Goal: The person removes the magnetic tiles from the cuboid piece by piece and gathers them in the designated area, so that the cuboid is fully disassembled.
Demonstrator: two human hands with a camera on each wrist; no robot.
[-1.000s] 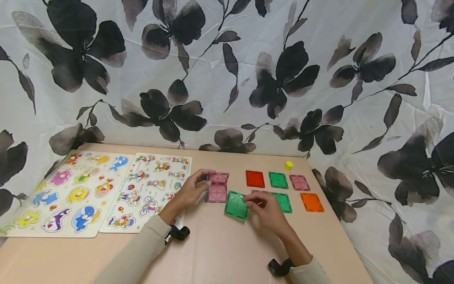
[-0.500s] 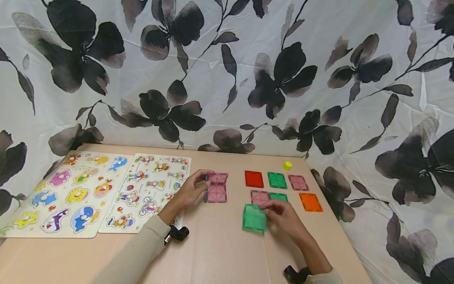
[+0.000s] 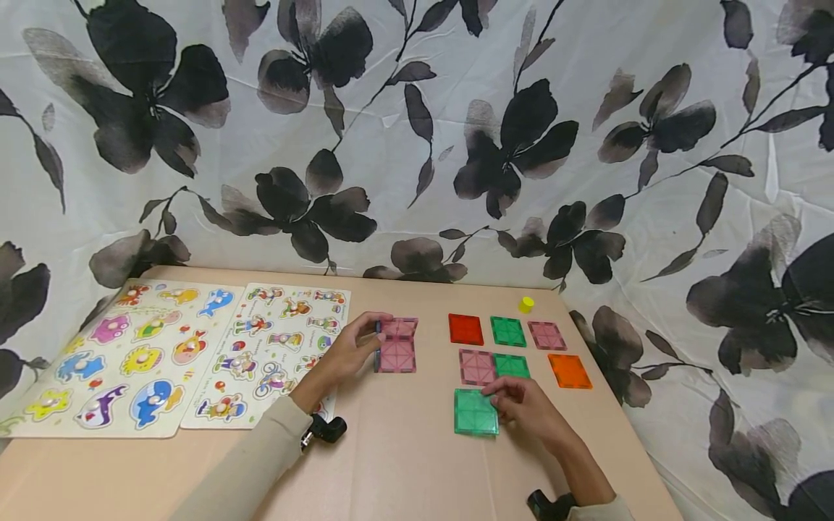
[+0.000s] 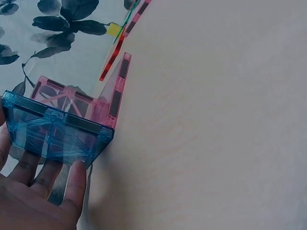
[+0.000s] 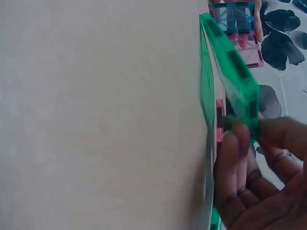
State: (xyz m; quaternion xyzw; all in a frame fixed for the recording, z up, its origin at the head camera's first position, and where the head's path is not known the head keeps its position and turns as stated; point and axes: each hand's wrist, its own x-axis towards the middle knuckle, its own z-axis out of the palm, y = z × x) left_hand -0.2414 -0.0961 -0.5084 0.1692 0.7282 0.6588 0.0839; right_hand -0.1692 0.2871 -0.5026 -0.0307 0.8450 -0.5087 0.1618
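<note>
My left hand (image 3: 348,351) holds an upright blue magnetic tile (image 4: 57,127) by its edges. Against the blue tile, one pink magnetic tile (image 3: 396,357) lies flat on the table and another pink tile (image 4: 64,98) stands upright behind. My right hand (image 3: 531,416) pinches a green magnetic tile (image 3: 474,416) by its right side, between thumb and fingers. In the right wrist view this green tile is tilted, with one end nearer the tabletop; whether it touches the table I cannot tell.
Loose tiles lie at the right: red (image 3: 465,329), orange (image 3: 570,370), green (image 3: 508,331), green (image 3: 511,365), pink (image 3: 547,335) and pink (image 3: 477,367). Behind them is a small yellow piece (image 3: 526,305). Two picture boards (image 3: 179,391) cover the table's left; a floral cloth (image 3: 404,145) hangs behind.
My right hand has carried the green tile rightward and nearer, away from the pink tiles, below the loose ones. My left hand stays at the blue tile.
</note>
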